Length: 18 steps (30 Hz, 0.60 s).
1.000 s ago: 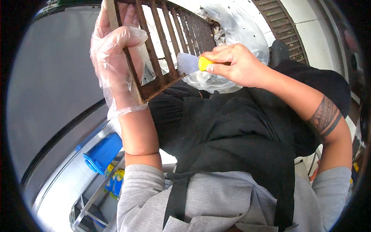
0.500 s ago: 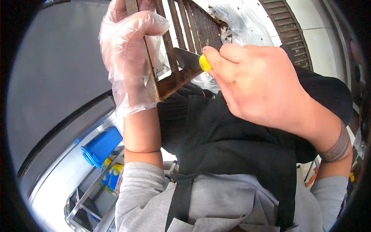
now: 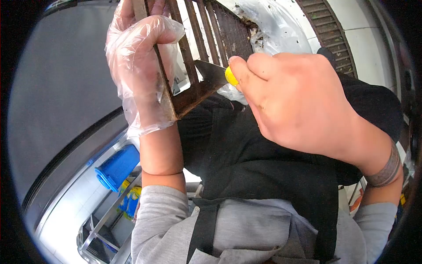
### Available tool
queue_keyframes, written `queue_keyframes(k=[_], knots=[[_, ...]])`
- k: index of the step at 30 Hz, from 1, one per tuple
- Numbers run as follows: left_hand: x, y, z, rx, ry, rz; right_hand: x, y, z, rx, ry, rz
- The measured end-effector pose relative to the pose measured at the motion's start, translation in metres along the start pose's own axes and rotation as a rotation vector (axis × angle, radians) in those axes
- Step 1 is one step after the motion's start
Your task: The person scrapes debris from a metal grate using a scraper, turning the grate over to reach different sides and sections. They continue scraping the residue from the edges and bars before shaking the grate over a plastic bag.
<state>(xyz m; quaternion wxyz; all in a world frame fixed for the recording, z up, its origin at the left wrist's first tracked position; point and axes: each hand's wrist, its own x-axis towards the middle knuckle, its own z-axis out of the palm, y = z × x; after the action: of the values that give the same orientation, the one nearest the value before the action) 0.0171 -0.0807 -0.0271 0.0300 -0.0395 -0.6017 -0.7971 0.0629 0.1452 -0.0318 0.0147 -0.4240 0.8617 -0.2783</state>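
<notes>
My left hand (image 3: 140, 57), in a clear plastic glove, is closed around the side rail of a brown, grimy slatted metal grate (image 3: 193, 94). The grate is tilted up in front of me, its slats running away toward the top. My bare right hand (image 3: 299, 99) is closed round the yellow handle of a scraper (image 3: 211, 71). Most of that handle is hidden inside my fist. The scraper's flat metal blade lies against the near end of the grate, where the slats meet the end bar.
Beyond the grate lies a clear plastic bag (image 3: 285, 28) with dark crumbs of dirt. Another slatted grate (image 3: 327, 26) runs along the white tiled floor at upper right. A large grey panel (image 3: 66, 79) stands left; a blue bin (image 3: 118, 167) is at lower left.
My left hand and the grate have shifted slightly left. The scraper blade has moved a little to the left with my right hand, still at the grate's near end.
</notes>
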Motion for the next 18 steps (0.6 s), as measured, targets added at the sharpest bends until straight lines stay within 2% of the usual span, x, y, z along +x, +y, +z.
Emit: queue_keyframes(k=[5,8,10,11,13,14,18], knots=[[-0.003,0.000,0.000,0.065,0.023,0.029,0.000,0.000,0.004,0.044,-0.030,-0.041],[0.000,-0.001,-0.005,0.102,0.031,0.043,0.002,0.019,0.020,0.192,-0.022,0.024],[0.007,0.000,-0.011,0.124,0.028,0.053,0.000,0.033,0.043,0.454,0.075,0.018],[0.007,0.003,0.002,0.124,0.023,0.054,0.000,0.035,0.053,0.452,0.079,0.020],[0.006,0.006,0.030,0.010,0.024,0.079,-0.001,0.039,0.073,0.665,0.177,0.046],[0.011,0.003,0.019,-0.001,0.001,0.069,-0.001,0.042,0.081,0.665,0.259,-0.040],[0.006,0.006,0.032,0.013,-0.006,0.071,-0.004,0.048,0.096,0.716,0.271,-0.035]])
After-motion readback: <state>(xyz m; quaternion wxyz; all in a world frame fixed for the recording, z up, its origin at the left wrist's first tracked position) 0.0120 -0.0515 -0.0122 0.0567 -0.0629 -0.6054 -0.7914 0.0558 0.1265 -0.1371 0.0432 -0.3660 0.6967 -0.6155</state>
